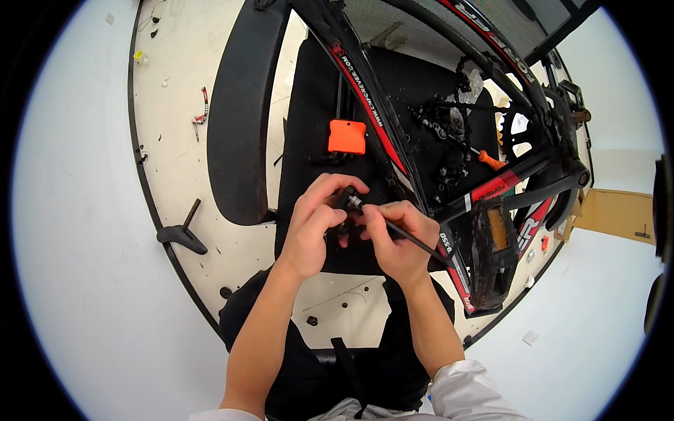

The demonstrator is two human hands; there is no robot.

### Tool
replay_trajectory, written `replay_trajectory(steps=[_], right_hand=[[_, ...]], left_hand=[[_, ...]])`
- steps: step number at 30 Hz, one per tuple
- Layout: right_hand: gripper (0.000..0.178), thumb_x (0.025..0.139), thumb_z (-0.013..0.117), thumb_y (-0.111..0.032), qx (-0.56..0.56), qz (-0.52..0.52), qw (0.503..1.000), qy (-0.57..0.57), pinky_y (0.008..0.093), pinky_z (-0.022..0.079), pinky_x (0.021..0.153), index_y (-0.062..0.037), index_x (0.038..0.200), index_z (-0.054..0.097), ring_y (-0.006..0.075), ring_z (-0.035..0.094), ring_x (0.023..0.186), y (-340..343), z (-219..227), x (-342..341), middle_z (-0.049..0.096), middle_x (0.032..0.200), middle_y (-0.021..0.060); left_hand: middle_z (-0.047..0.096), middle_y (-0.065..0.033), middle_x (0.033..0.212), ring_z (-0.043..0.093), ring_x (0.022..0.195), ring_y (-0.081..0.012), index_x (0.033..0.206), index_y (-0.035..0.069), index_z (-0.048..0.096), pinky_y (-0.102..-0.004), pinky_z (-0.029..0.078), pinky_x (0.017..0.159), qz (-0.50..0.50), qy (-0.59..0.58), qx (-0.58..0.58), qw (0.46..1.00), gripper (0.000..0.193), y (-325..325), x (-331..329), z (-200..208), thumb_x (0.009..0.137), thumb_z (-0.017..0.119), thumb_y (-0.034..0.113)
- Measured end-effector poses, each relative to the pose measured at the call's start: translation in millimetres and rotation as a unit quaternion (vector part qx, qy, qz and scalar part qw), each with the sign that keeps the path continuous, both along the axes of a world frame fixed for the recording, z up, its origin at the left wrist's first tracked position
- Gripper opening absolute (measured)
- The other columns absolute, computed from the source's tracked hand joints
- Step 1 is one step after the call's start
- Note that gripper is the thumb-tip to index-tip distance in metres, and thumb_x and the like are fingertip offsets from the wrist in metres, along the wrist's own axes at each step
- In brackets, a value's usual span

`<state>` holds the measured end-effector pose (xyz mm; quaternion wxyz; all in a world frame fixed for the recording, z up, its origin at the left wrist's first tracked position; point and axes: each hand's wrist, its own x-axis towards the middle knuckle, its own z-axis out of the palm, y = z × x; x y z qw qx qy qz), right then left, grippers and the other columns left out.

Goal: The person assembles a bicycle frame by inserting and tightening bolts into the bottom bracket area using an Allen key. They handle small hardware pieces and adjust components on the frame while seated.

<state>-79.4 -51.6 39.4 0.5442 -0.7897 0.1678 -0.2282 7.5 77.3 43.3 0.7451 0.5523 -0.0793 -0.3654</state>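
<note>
In front of my body, my left hand closes its fingers round a small black part with a silver metal piece. My right hand pinches a thin black rod close to that metal piece. The rod's far end slants down to the right, past my fingers. Its tip at the part is hidden by my fingers, so I cannot make out its exact kind. Beyond my hands, an orange hex key holder lies on the black chair seat.
A black and red bicycle frame leans across the seat, with a pedal near my right arm. An orange-handled screwdriver lies by the chain. The chair's armrest rises at left. Small parts litter the floor.
</note>
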Motion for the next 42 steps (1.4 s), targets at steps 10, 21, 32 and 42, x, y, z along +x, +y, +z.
replay_trajectory(steps=[10,21,32,42], right_hand=[[0.013,0.085,0.074,0.002,0.022,0.037,0.999,-0.015,0.0229,0.055,0.062,0.0019,0.096,0.067,0.0125,0.071,0.066,2.3,0.4,-0.5,0.073,0.088,0.0109],[0.011,0.091,0.071,-0.003,0.060,0.048,0.995,0.066,0.0212,0.051,0.052,0.0043,0.086,0.063,0.0109,0.065,0.054,-3.8,8.9,-0.9,0.070,0.070,0.0094],[0.012,0.082,0.071,0.000,-0.085,0.064,0.994,-0.015,0.0238,0.053,0.056,0.0005,0.091,0.064,0.0157,0.070,0.060,-5.3,5.0,0.7,0.068,0.070,0.0084],[0.013,0.084,0.072,-0.002,-0.065,0.085,0.994,0.037,0.0259,0.044,0.047,-0.0006,0.075,0.062,0.0136,0.059,0.048,-9.8,-2.1,-5.3,0.064,0.064,0.0074]], left_hand=[[0.056,-0.0096,0.107,0.061,0.079,-0.0161,0.112,-0.004,0.059,-0.0270,0.050,0.056,-0.006,0.015,-0.032,0.999,0.042,1.3,1.5,-5.2,0.079,0.044,0.016],[0.055,-0.0083,0.105,0.062,0.081,-0.0152,0.112,-0.004,0.062,-0.0267,0.049,0.055,-0.020,0.010,-0.026,0.999,0.041,3.0,2.1,0.3,0.081,0.043,0.014],[0.055,-0.0086,0.104,0.064,0.079,-0.0151,0.109,-0.005,0.064,-0.0260,0.049,0.054,-0.024,0.030,-0.031,0.999,0.039,5.2,6.5,-1.6,0.082,0.042,0.014],[0.052,-0.0066,0.102,0.063,0.078,-0.0148,0.107,-0.002,0.066,-0.0260,0.048,0.053,-0.022,0.014,-0.013,1.000,0.037,4.3,4.5,-0.5,0.080,0.044,0.012]])
